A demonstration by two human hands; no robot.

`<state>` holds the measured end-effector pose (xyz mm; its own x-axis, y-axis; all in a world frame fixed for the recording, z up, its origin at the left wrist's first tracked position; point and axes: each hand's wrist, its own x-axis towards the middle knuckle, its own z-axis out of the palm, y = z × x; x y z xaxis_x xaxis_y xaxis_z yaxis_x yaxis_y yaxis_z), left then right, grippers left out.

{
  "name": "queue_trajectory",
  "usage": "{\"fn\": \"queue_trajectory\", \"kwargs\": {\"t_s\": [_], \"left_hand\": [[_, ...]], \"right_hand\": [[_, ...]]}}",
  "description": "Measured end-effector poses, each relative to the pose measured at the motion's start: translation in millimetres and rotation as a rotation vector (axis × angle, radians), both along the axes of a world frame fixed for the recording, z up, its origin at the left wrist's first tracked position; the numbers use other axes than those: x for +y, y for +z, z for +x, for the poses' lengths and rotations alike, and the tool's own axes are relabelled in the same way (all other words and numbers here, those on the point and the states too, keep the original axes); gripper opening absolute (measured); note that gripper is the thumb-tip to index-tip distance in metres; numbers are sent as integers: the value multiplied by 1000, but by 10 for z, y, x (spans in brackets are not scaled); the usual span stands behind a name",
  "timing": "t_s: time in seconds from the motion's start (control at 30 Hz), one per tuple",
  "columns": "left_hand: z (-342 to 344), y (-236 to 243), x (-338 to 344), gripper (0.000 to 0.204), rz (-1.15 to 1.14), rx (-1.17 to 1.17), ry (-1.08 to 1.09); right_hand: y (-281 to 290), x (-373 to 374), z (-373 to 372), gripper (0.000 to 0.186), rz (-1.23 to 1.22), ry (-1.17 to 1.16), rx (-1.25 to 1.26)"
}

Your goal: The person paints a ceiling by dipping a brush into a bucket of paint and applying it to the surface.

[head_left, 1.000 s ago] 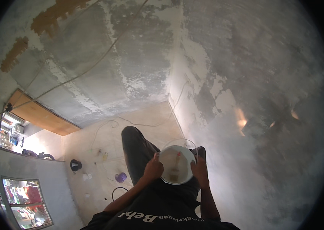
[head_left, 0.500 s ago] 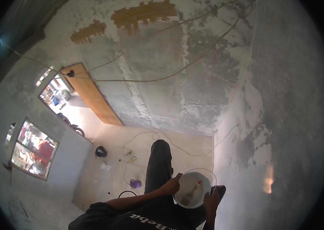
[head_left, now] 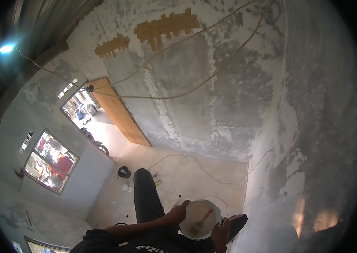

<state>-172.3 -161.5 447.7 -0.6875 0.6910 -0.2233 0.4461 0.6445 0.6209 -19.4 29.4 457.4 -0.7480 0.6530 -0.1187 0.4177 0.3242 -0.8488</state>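
Note:
A white bucket (head_left: 195, 206) with a raised wire handle (head_left: 225, 201) is between my two hands in front of my body. My left hand (head_left: 181, 212) grips its left rim. On the right rim is my right hand (head_left: 221, 231), with the fingers wrapped round the edge. A paintbrush (head_left: 203, 222) with a red-tipped handle leans inside the bucket, its bristle end low in it. How much the bucket contains is hard to make out.
Below are my bent left leg (head_left: 148, 196) and right foot (head_left: 238, 225). The floor holds a black bucket (head_left: 124, 172) and a thin cable (head_left: 212, 179). Cables hang across the patchy wall (head_left: 187, 84). A wooden door (head_left: 119, 111) stands ajar near a window (head_left: 51, 160).
The view has turned, so the wall, door and window sit farther right and lower. My left leg has swung left and now hides the purple container. Both hands still hold the bucket.

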Motion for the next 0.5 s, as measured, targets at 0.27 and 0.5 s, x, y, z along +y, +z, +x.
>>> {"fn": "queue_trajectory", "kwargs": {"t_s": [0.27,0.5], "left_hand": [[58,115,-75,40,-60,119,-109],[62,184,-74,39,137,106,-68]], "right_hand": [[126,-63,-28,28,80,33,-15],[58,-121,-2,27,95,-13,3]]}}
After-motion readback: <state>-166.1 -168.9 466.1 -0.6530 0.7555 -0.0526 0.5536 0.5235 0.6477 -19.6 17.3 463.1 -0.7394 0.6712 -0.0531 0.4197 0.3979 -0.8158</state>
